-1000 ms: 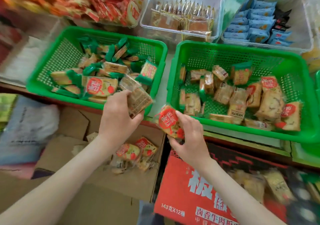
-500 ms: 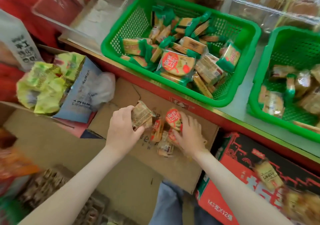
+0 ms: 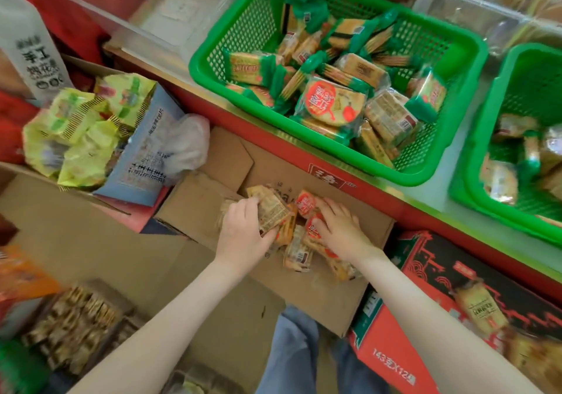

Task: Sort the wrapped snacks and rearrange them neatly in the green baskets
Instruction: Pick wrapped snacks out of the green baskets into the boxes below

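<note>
Partly hidden things
Our right hand (image 3: 340,231) half-covers red-labelled wrapped snacks (image 3: 305,204); up and right of it, a green plastic mesh basket (image 3: 529,89) runs off frame.

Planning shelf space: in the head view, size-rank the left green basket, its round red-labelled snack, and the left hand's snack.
Largest: the left green basket
Then: the round red-labelled snack
Smallest: the clear-wrapped snack in the left hand, partly hidden

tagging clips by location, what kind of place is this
Likely a small snack shop: green baskets of loose wrapped snacks on a red-edged counter, clear bins behind, printed cartons below.
</note>
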The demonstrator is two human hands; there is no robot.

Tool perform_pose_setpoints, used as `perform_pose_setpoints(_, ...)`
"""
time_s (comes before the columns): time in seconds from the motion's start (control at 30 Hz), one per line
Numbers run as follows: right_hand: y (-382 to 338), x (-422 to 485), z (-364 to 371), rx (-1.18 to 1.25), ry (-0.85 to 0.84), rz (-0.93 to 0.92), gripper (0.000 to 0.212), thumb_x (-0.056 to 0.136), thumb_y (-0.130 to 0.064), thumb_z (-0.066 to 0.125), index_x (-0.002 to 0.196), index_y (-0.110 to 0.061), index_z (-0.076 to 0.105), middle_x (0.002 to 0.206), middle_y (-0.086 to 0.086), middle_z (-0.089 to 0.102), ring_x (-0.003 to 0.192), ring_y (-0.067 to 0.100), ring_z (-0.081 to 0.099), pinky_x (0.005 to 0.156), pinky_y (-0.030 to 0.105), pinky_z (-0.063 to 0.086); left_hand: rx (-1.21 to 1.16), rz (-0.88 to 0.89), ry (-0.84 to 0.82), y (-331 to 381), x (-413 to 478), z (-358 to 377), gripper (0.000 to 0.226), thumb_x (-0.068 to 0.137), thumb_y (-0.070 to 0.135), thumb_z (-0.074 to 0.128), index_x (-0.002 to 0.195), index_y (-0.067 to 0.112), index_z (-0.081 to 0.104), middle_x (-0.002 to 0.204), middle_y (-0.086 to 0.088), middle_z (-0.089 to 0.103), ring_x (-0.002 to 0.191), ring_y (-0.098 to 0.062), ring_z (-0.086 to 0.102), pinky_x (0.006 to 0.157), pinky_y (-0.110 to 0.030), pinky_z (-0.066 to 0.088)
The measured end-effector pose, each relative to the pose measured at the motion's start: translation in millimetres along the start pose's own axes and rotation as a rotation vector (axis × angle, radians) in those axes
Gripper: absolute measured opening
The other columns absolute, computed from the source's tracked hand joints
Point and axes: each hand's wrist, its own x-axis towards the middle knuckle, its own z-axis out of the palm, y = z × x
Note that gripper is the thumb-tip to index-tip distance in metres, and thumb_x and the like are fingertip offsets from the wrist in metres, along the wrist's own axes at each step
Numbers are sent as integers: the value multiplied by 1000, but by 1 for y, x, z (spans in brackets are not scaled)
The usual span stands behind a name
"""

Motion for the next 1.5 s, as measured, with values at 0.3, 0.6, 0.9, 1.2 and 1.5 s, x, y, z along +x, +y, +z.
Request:
perform_pose_setpoints(0.3, 11, -98, -43, 1002, 1, 17, 53, 95, -22, 58, 138, -38, 30, 124, -24, 55, 104, -15, 56, 86, 11, 47, -261, 199, -141, 104, -10, 18, 68, 84, 26, 72, 139, 3, 40, 134, -10, 48, 128, -22, 38, 107, -27, 29)
perform_pose_setpoints(0.6, 112, -185, -63, 1269, 314, 172, 59, 85, -8, 70, 137, -16, 42, 106, 12, 64, 84, 16, 63, 69, 27, 53, -631, 252, -644, 218, -20, 59, 57, 89, 31, 68, 138, 19, 42, 134, 7, 53, 122, -1, 48, 106, -26, 41)
perform_pose_setpoints(0.9, 194, -200, -31, -63, 230, 593, 97, 84, -54, 62, 153, -17, 5, 145, 7, 35, 131, 27, 32, 105, 39, 28, -249, 682, -299, 258, -21, 81, 43, 91, 7, 57, 133, 2, 49, 129, -12, 55, 123, -22, 46, 105, -30, 38)
perform_pose_setpoints(1.2, 200, -238, -136, -59, 1101, -105, 32, 92, -16, 50, 120, -2, 61, 105, 7, 65, 99, 19, 54, 90, 33, 43, -156, 938, 77, 355, 52, 74, 31, 90, 5, 55, 119, -1, 63, 110, -18, 60, 100, -31, 54, 90, -37, 44)
perform_pose_setpoints(1.5, 288, -178, -238, -141, 248, 381, 80, 97, -23, 51, 153, -29, -5, 155, 14, 22, 129, 34, 40, 94, 43, 50, 766, 888, -243, 410, 146, 96, 69, 98, 29, 49, 154, 27, 10, 161, -10, -2, 148, -27, -5, 118, -48, -4)
